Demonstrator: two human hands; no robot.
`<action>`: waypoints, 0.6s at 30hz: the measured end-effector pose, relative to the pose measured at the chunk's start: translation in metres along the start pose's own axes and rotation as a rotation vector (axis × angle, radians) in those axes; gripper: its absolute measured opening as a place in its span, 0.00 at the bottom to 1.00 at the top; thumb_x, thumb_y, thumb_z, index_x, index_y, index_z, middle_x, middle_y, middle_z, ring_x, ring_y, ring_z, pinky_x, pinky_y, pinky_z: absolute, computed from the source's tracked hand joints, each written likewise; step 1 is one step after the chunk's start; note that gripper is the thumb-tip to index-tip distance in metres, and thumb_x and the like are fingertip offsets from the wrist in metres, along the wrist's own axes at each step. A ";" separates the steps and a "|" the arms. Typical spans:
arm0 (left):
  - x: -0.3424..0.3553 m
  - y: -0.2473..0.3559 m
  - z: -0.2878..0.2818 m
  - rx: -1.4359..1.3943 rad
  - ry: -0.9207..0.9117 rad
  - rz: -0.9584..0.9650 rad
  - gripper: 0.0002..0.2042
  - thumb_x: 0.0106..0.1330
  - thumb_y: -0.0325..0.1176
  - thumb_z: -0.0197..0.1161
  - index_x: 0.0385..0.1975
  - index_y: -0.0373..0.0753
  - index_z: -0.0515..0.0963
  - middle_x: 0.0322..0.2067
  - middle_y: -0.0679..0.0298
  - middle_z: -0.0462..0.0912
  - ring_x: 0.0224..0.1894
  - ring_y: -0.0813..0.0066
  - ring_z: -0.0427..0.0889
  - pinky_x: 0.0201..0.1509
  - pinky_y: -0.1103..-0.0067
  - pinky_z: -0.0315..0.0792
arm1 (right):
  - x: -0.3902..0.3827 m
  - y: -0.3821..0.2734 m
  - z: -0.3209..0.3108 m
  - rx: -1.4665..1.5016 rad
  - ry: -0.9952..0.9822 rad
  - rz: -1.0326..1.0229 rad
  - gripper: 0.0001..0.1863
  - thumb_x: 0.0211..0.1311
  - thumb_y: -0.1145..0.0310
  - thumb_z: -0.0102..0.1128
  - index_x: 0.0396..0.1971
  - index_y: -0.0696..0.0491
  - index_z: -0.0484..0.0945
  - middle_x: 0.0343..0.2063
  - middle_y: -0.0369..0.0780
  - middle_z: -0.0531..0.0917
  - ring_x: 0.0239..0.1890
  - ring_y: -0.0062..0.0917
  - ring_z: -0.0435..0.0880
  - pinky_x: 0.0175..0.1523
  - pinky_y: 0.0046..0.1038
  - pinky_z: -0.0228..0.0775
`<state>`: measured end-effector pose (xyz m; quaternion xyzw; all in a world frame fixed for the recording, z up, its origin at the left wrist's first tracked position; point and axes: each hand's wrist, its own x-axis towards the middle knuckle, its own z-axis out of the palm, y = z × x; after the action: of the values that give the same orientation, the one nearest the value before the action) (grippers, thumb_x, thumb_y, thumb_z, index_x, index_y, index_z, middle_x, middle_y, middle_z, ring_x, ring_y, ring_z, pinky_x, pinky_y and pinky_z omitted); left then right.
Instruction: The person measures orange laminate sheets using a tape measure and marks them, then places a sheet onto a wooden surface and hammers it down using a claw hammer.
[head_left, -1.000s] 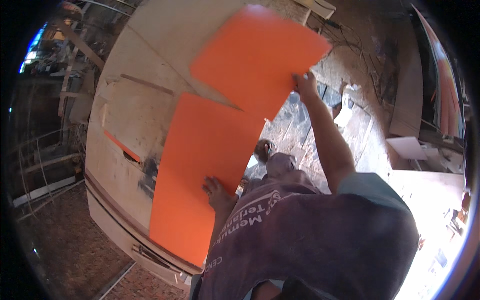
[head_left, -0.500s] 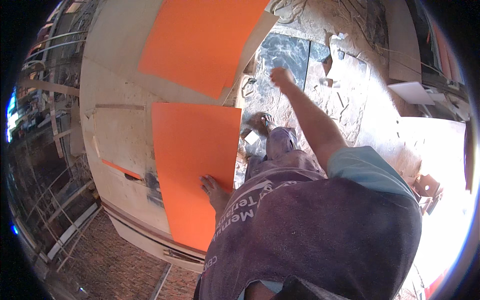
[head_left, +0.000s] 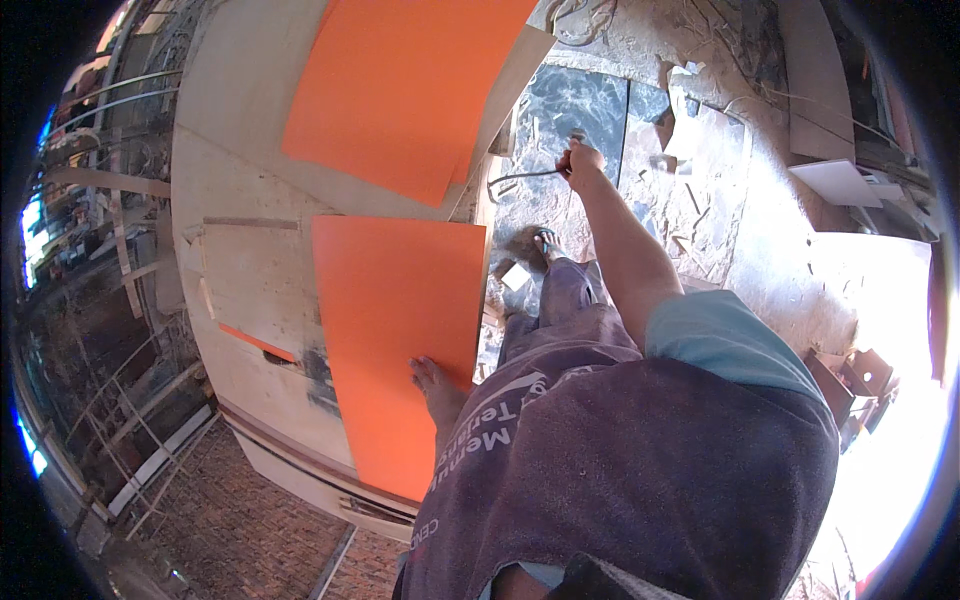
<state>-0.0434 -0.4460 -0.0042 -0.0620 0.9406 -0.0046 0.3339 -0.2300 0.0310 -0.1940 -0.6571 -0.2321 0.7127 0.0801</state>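
Note:
An orange sheet [head_left: 390,310] lies on the wooden bench. My left hand [head_left: 440,390] rests on its near right part, fingers spread and pressing nothing between them. Beyond the bench's right edge, my right hand [head_left: 583,162] is raised over the floor and closed around a thin, dark, rod-like item [head_left: 525,177]. Toward the bench edge this item runs left and bends at its end; its exact kind I cannot make out. A second orange sheet [head_left: 400,90] lies farther along the bench, apart from the first.
The bench [head_left: 250,260] carries a narrow wooden strip [head_left: 250,223] and a thin orange offcut [head_left: 250,340]. Scraps and dust litter the floor [head_left: 690,215] to the right. My foot [head_left: 547,241] stands beside the bench. White boards [head_left: 838,184] lie at the far right.
The thin dark item now shows clearly, reaching left from my closed right hand. My left hand stays on the orange sheet. The whole view has shifted slightly.

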 end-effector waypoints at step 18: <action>-0.016 0.020 -0.018 -0.107 0.081 0.096 0.56 0.46 0.43 0.73 0.73 0.33 0.43 0.73 0.40 0.38 0.72 0.29 0.41 0.71 0.53 0.58 | -0.029 -0.041 0.027 -1.114 -0.703 -0.465 0.18 0.64 0.56 0.63 0.44 0.56 0.85 0.24 0.34 0.79 0.22 0.18 0.71 0.28 0.23 0.66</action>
<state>-0.0444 -0.4252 0.0185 -0.0345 0.9540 0.0592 0.2918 -0.2609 0.0487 -0.1493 -0.2639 -0.7099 0.6221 -0.1981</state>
